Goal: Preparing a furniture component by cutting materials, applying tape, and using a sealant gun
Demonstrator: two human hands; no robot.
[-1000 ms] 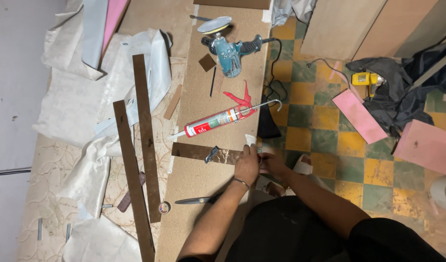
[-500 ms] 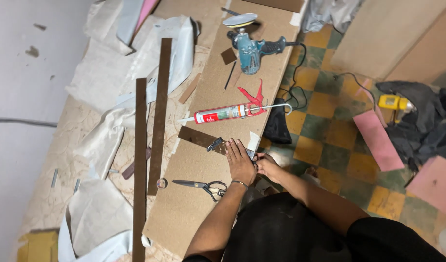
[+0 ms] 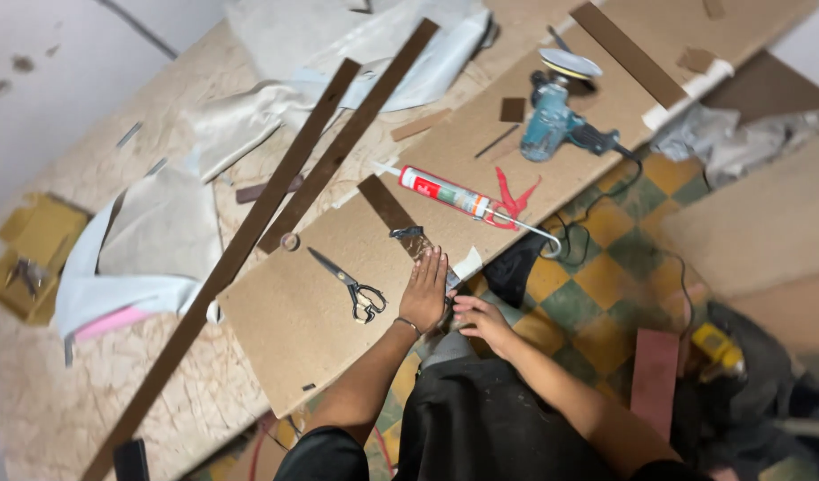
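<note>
1. At the near edge of the brown board (image 3: 294, 312), which serves as the work surface, the left hand (image 3: 425, 289) lies flat, palm down. Its grip is spread, with fingers straight and close together, closing on nothing.
2. Under that palm runs the near end of a short dark strip (image 3: 387, 205). The strip lies slantwise on the board, from the middle down to the near edge.
3. Just off the board's near edge, beside the left hand, the right hand (image 3: 483, 319) has its fingers curled toward the strip's end. Whether its grip pinches anything cannot be told.
4. A small crumpled grey piece (image 3: 408, 233) sits on the strip, just beyond the left fingertips. A white scrap (image 3: 467, 263) lies at the board's edge beside them.
5. Judged step: the strip's end is being pressed down against the board while the right hand works at the edge.
6. Judged need: any further move calls for steady downward pressure, so the strip does not slide.
7. Also on the board are scissors (image 3: 352, 283) near the left hand, a sealant gun (image 3: 467, 198) beyond the strip, and a blue power tool (image 3: 552, 116) at the far end.
8. Two long dark strips (image 3: 276, 196) cross the board's left edge, and chequered floor (image 3: 597, 267) shows along its right edge.
</note>
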